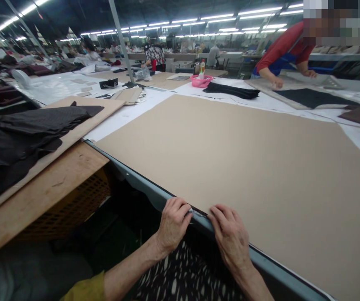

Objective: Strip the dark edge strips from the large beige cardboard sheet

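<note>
Tan sheet [236,154], large, smooth, matte: lay flat on the table [139,180], just beyond both hands, one straight side running along the table's near edge. Left hand [173,223]: at the near edge, fingertips bent together by a small shiny piece [196,212]; whether gripped, could not be told. Right hand [230,234]: nearer the sheet, fingers curled at its border, hold uncertain. Dark material [26,133], wrinkled, faintly glossy: beyond the table's left corner. Black strips [230,90], narrow, stacked: past the sheet's far side.
</note>
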Motion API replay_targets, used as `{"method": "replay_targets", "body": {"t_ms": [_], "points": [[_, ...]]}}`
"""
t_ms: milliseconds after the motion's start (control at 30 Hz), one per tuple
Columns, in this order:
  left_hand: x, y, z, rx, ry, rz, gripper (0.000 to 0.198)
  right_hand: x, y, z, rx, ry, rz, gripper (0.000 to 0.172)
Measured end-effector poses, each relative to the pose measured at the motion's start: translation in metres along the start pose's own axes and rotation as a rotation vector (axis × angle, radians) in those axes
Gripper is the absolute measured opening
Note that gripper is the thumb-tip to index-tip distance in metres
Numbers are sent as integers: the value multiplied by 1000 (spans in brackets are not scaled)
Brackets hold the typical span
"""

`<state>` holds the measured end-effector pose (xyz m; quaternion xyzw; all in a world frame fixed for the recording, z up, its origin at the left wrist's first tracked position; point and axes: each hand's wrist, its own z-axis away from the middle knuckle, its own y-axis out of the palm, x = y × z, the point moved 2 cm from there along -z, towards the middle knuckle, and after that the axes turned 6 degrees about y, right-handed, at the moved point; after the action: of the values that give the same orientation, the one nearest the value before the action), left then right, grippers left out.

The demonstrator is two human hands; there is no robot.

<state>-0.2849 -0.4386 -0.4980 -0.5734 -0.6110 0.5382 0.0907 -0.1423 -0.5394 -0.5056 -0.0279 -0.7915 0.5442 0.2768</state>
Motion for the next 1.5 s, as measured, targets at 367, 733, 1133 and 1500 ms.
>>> {"method": "replay_targets", "body": {"t_ms": [367,733,1133,1500], "points": [[-6,11,-2,13,-102,-139,15,8,4,4,-71,-5,209,12],[0,8,4,-19,-228,-228,15,8,2,4,-77,-4,251,12],[-1,-6,-1,77,-205,-106,24,9,1,4,-45,31,238,12],[10,1,-7,1,-219,-60,27,10,2,2,-10,86,244,12]]}}
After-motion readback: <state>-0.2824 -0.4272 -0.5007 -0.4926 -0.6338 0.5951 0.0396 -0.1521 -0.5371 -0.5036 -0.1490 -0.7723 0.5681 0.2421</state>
